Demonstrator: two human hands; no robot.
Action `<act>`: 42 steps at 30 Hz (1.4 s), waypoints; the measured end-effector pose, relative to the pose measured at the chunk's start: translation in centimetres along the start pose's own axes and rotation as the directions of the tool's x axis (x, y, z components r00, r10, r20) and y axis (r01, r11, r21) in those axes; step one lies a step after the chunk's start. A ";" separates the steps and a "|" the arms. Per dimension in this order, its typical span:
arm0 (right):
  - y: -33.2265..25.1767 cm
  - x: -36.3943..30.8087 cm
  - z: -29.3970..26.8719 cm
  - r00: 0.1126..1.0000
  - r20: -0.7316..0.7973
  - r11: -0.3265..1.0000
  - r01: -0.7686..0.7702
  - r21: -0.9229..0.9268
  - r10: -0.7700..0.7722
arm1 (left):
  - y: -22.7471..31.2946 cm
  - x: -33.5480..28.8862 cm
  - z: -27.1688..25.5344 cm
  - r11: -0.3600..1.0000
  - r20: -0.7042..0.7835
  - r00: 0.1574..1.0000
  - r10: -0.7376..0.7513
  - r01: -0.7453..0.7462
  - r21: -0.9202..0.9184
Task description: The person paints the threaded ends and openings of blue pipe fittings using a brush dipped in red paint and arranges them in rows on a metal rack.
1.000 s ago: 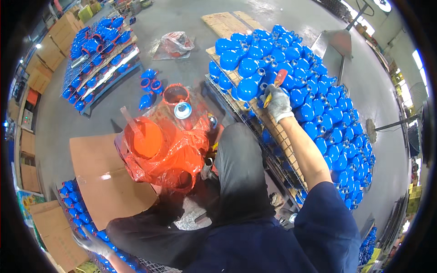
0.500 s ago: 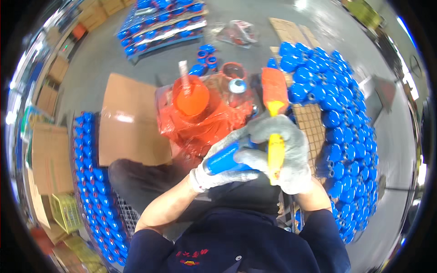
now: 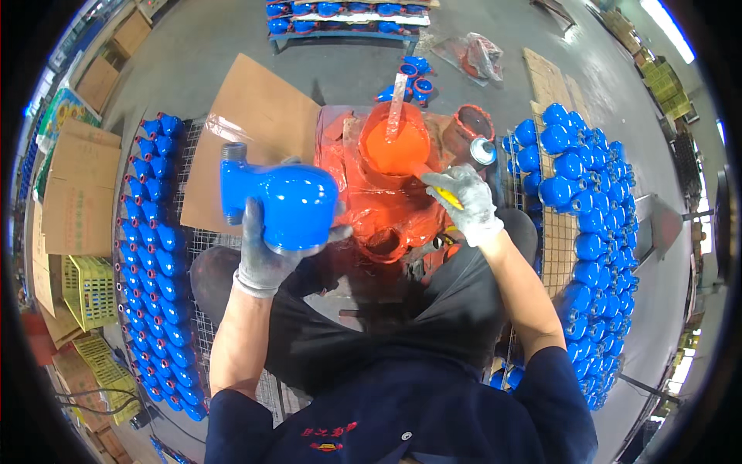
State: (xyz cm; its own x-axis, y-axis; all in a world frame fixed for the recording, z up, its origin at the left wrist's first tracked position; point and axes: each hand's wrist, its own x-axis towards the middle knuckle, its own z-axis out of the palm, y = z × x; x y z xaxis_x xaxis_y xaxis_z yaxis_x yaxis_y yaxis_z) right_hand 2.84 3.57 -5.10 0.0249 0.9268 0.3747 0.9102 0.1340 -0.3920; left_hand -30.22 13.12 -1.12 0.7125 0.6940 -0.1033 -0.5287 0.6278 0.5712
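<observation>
Cradled in my gloved left hand (image 3: 259, 255) is a blue painted metal valve body (image 3: 300, 203), with a threaded pipe end at its left and a wide round body to the right. My gloved right hand (image 3: 470, 207) grips the yellow handle of a paintbrush (image 3: 449, 198). The brush's orange-coated head meets the near right rim of a bucket (image 3: 365, 147) of orange paint; how far it reaches inside cannot be made out. A flat, paint-marked stick (image 3: 397, 100) stands in the bucket.
Orange-stained plastic sheeting (image 3: 340, 182) lies under the bucket. A spray can (image 3: 483, 151) and an orange-rimmed pot (image 3: 473, 122) stand to its right. Cardboard (image 3: 239, 116) leans at the left. Rows of blue valve bodies fill the left rack (image 3: 158, 294) and the right pallet (image 3: 587, 255).
My left hand has moved left, bringing the blue valve body into fuller view. My right hand has lowered the upright brush to the bucket's rim. The view has shifted.
</observation>
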 end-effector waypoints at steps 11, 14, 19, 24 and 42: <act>1.5 2.3 2.6 0.985 0.142 0.991 0.111 -0.078 -0.099 | -0.7 0.3 -1.2 0.995 -0.097 0.992 0.084 -0.078 0.066; 0.2 1.3 0.1 0.992 0.086 0.995 0.090 0.040 -0.094 | -1.3 0.5 -1.5 0.952 -0.131 0.981 0.145 -0.102 0.287; -3.6 -0.8 -4.9 0.945 -0.316 0.985 0.128 0.113 -0.086 | -3.3 0.3 -0.7 0.415 -0.130 0.925 0.358 -0.032 0.909; -7.6 -2.1 -10.8 0.914 -0.396 0.871 0.265 0.413 -0.090 | -4.9 -0.3 2.1 -0.237 0.425 0.848 0.316 -0.363 0.901; -10.7 -4.2 -14.4 0.987 0.163 0.761 -0.111 0.639 0.007 | -6.6 -3.0 5.8 -0.319 0.460 0.888 -0.009 -0.438 0.840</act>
State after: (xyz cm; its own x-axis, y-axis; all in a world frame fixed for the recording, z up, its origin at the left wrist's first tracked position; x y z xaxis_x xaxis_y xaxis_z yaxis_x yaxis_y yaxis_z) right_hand -1.09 -6.84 9.58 -0.0367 0.9725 0.2300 0.4255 0.2235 -0.8769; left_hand -26.24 4.83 0.11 0.8493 0.4488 0.2780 0.2440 -0.8007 0.5472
